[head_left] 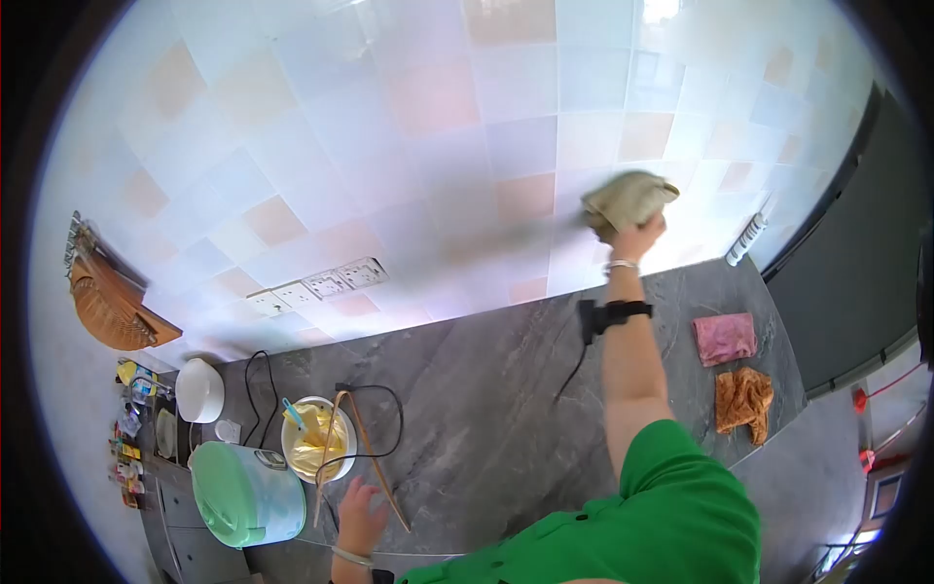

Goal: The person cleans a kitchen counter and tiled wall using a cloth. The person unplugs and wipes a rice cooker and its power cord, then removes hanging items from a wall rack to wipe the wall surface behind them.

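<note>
My right hand (639, 239) reaches up and grips an olive cloth (628, 202), bunched and pressed against the tiled wall (428, 146). A black strap (615, 314) with a cable is around the right forearm. My left hand (360, 511) hovers low by the counter's front edge, fingers apart, with nothing visible in it. It is nearest to a thin brown bent strip (366, 443) and a black cable (400, 428). Behind these stands a white bowl (288, 443) holding crumpled yellow material (316, 446) and a light-blue handled item (294, 414).
A green-lidded bucket (229, 492) and white pot (199, 391) stand at left. Wall sockets (331, 282) sit above the grey counter (477, 419). On the right lie a pink cloth (725, 339) and an orange-brown cloth (744, 401), beside a dark panel (861, 234).
</note>
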`<action>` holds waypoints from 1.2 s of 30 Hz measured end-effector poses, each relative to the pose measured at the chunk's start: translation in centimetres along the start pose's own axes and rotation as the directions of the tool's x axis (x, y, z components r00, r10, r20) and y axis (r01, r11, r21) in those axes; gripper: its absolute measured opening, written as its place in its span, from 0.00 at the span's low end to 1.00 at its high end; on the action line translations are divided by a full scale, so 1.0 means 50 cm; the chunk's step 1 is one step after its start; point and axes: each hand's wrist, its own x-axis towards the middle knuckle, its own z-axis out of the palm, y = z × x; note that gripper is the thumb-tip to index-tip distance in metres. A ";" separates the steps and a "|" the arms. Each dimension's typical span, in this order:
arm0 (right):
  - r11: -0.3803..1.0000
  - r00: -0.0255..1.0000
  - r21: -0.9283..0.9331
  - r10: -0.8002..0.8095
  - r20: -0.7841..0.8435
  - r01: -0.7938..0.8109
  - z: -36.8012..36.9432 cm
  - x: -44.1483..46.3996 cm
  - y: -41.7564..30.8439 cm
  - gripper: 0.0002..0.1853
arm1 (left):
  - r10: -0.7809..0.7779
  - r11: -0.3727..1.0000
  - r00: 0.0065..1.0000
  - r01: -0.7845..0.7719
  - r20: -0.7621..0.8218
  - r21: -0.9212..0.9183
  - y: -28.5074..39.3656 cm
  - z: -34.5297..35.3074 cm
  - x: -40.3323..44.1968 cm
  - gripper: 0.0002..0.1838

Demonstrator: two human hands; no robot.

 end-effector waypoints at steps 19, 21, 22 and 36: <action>0.846 0.871 -0.447 -0.428 -0.241 0.292 0.062 0.279 -0.201 0.33 | -0.058 0.987 0.988 0.078 0.144 -0.142 0.037 -0.009 -0.057 0.16; 0.903 0.902 0.068 -0.428 0.047 0.425 0.099 0.136 -0.401 0.37 | 0.010 0.963 0.978 0.046 0.207 -0.266 0.073 -0.013 -0.018 0.17; 0.687 0.686 -0.038 -0.727 -0.031 0.726 0.099 0.059 -0.499 0.35 | 0.115 0.949 0.982 -0.064 0.148 -0.309 0.097 -0.004 0.016 0.16; 0.858 0.886 -0.348 -0.444 -0.131 0.379 0.010 0.442 -0.420 0.28 | -0.075 0.918 0.955 0.178 0.286 -0.355 0.084 -0.028 -0.013 0.15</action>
